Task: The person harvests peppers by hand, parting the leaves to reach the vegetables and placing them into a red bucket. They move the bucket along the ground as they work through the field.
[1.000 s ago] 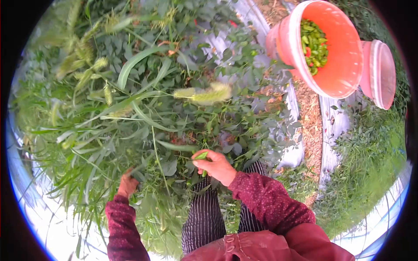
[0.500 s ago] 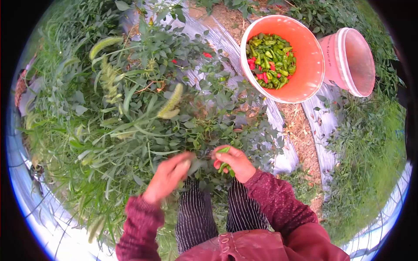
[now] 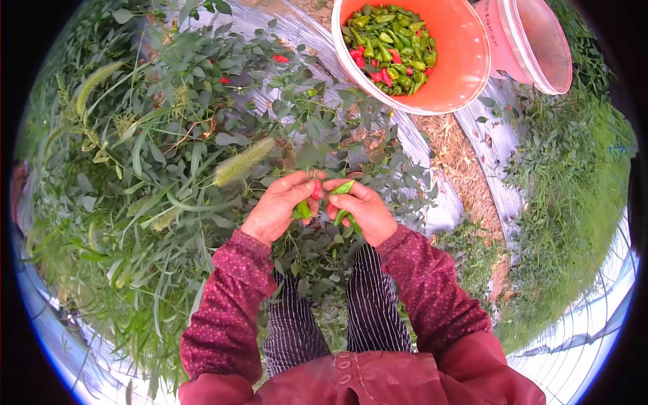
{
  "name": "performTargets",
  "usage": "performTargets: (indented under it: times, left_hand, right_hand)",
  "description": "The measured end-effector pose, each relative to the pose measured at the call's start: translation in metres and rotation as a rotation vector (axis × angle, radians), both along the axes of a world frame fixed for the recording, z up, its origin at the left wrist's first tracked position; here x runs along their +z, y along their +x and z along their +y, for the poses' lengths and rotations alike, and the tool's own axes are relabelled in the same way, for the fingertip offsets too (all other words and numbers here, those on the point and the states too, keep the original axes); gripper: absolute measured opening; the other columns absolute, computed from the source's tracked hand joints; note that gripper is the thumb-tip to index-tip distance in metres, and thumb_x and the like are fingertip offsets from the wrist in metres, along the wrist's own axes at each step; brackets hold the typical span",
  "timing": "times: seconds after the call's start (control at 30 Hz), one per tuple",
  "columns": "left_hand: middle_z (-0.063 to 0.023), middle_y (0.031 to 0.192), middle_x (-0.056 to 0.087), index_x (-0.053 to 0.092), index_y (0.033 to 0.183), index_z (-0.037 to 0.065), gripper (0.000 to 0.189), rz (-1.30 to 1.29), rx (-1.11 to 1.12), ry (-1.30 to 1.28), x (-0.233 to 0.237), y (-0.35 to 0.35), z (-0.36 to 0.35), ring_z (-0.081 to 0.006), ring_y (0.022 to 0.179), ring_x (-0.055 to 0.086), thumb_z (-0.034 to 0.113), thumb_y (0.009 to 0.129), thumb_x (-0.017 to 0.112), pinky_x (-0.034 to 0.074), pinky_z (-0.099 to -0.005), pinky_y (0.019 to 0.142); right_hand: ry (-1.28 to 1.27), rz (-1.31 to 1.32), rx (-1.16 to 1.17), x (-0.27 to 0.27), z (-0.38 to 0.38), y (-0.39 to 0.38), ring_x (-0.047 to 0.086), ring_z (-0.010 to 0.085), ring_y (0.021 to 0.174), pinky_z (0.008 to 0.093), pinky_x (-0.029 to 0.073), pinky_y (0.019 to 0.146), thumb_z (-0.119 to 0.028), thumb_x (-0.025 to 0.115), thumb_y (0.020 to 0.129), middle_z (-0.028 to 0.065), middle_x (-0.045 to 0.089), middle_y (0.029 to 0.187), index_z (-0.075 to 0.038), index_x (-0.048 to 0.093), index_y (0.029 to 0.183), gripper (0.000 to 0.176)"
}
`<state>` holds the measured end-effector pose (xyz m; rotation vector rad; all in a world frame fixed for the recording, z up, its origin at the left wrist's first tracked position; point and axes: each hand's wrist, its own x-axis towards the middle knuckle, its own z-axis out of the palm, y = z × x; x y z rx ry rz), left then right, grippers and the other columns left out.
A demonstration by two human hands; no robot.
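Observation:
My left hand (image 3: 273, 206) is closed, with a red pepper (image 3: 316, 190) between its thumb and fingertips and a green pepper (image 3: 302, 210) below the thumb. Almost touching it, my right hand (image 3: 368, 209) is closed around several peppers. One green pepper (image 3: 343, 187) sticks up over its fingers, and another green pepper (image 3: 341, 217) shows beneath the thumb. A bit of red is also visible in that hand. Both hands are over leafy pepper plants (image 3: 307, 246), just in front of my legs.
An orange bucket (image 3: 466, 50) holding green and red peppers stands at the upper right. Against it leans a pink bucket (image 3: 503, 37), tipped on its side. Pale plastic sheeting (image 3: 489, 142) borders a straw-covered strip (image 3: 449, 145). Tall grass with a seed head (image 3: 243, 162) grows at the left.
Both hands have moved forward and come together. My left hand, blurred before, now holds a red and a green pepper. The buckets appear higher in view.

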<state>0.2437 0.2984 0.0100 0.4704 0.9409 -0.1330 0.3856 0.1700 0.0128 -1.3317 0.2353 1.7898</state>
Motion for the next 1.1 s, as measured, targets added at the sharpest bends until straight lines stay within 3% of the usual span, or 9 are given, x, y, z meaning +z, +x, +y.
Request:
performTargets:
  times: [0.4, 0.47, 0.5, 0.53, 0.6, 0.83, 0.93, 1.03, 1.1]
  left_hand:
    - [-0.0118, 0.092, 0.065, 0.043, 0.127, 0.000, 0.040, 0.057, -0.126, -0.077, -0.011, -0.003, -0.013, -0.0142, 0.060, 0.059, 0.015, 0.091, 0.053, 0.046, -0.0261, 0.049]
    - [-0.0126, 0.093, 0.065, 0.043, 0.127, -0.001, 0.044, 0.170, -1.017, 1.022, -0.036, -0.017, -0.041, -0.0153, 0.062, 0.060, 0.014, 0.087, 0.057, 0.047, -0.0252, 0.049]
    - [-0.0121, 0.093, 0.065, 0.044, 0.125, -0.002, 0.046, 0.295, -1.145, 1.111, -0.029, -0.013, -0.044, -0.0150, 0.064, 0.061, 0.011, 0.084, 0.060, 0.048, -0.0249, 0.051]
    - [-0.0121, 0.093, 0.065, 0.044, 0.125, -0.002, 0.046, 0.288, -1.134, 1.137, -0.017, 0.005, -0.033, -0.0150, 0.064, 0.061, 0.011, 0.084, 0.060, 0.048, -0.0249, 0.051]
    - [-0.0100, 0.094, 0.064, 0.047, 0.123, 0.000, 0.043, 0.303, -0.430, 0.393, 0.010, 0.039, -0.012, -0.0187, 0.070, 0.062, 0.011, 0.083, 0.060, 0.051, -0.0317, 0.064]
    - [-0.0170, 0.118, 0.056, 0.045, 0.124, -0.006, 0.046, -0.288, 0.161, 0.749, 0.021, 0.180, 0.039, -0.0177, 0.104, 0.056, 0.016, 0.086, 0.059, 0.044, -0.0293, 0.090]
    - [-0.0203, 0.120, 0.055, 0.047, 0.124, -0.003, 0.045, 0.062, -0.228, 1.392, 0.008, 0.160, 0.058, -0.0275, 0.106, 0.056, 0.017, 0.085, 0.058, 0.045, -0.0325, 0.090]
    - [-0.0192, 0.090, 0.063, 0.060, 0.094, 0.002, 0.021, 0.099, -0.481, 1.345, -0.020, 0.082, 0.099, -0.0371, 0.086, 0.060, 0.018, 0.080, 0.058, 0.048, -0.0439, 0.078]
    - [-0.0193, 0.089, 0.063, 0.061, 0.093, 0.001, 0.034, 0.277, -0.995, 1.364, -0.044, 0.013, 0.129, -0.0351, 0.086, 0.061, 0.032, 0.080, 0.060, 0.048, -0.0435, 0.077]
  right_hand:
    - [-0.098, 0.035, -0.151, -0.004, -0.017, 0.014, 0.060, 0.0095, 0.069, 0.0211, 0.040, 0.050, -0.018, 0.057, 0.089, 0.0024, 0.063, 0.088, -0.008, 0.057, 0.112, 0.025]
    - [-0.078, -0.016, -0.167, -0.001, -0.018, 0.026, 0.061, 0.0107, 0.068, 0.0214, 0.040, 0.050, -0.018, 0.057, 0.089, 0.0038, 0.064, 0.090, -0.008, 0.057, 0.112, 0.026]
    - [-0.082, -0.050, -0.181, 0.003, -0.018, 0.033, 0.061, 0.0109, 0.068, 0.0212, 0.041, 0.050, -0.018, 0.056, 0.089, 0.0039, 0.064, 0.090, -0.008, 0.057, 0.112, 0.025]
    - [-0.086, -0.085, -0.197, 0.006, -0.016, 0.042, 0.061, 0.0110, 0.067, 0.0211, 0.041, 0.050, -0.018, 0.056, 0.089, 0.0041, 0.064, 0.091, -0.008, 0.057, 0.112, 0.025]
    - [-0.066, -0.084, -0.226, 0.019, -0.012, 0.066, 0.062, 0.0119, 0.073, 0.0217, 0.043, 0.052, -0.019, 0.055, 0.089, 0.0044, 0.063, 0.093, -0.009, 0.055, 0.115, 0.028]
    - [0.515, -0.113, -0.559, 0.027, 0.060, 0.151, 0.057, 0.0280, 0.102, 0.0412, 0.049, 0.086, -0.023, 0.053, 0.090, 0.0133, 0.058, 0.111, -0.007, 0.047, 0.123, 0.037]
    - [0.212, -0.213, -0.727, 0.005, 0.065, 0.178, 0.045, 0.0417, 0.116, 0.0505, 0.038, 0.102, -0.018, 0.059, 0.088, 0.0222, 0.041, 0.126, -0.005, 0.038, 0.125, 0.044]
    - [0.199, -0.336, -0.595, 0.010, 0.057, 0.159, 0.050, 0.0308, 0.112, 0.0415, 0.044, 0.096, -0.019, 0.058, 0.088, 0.0188, 0.047, 0.124, -0.004, 0.043, 0.124, 0.042]
    - [0.222, -0.321, -0.475, 0.006, 0.044, 0.136, 0.058, 0.0219, 0.100, 0.0305, 0.049, 0.083, -0.016, 0.057, 0.088, 0.0163, 0.055, 0.118, -0.003, 0.047, 0.122, 0.037]
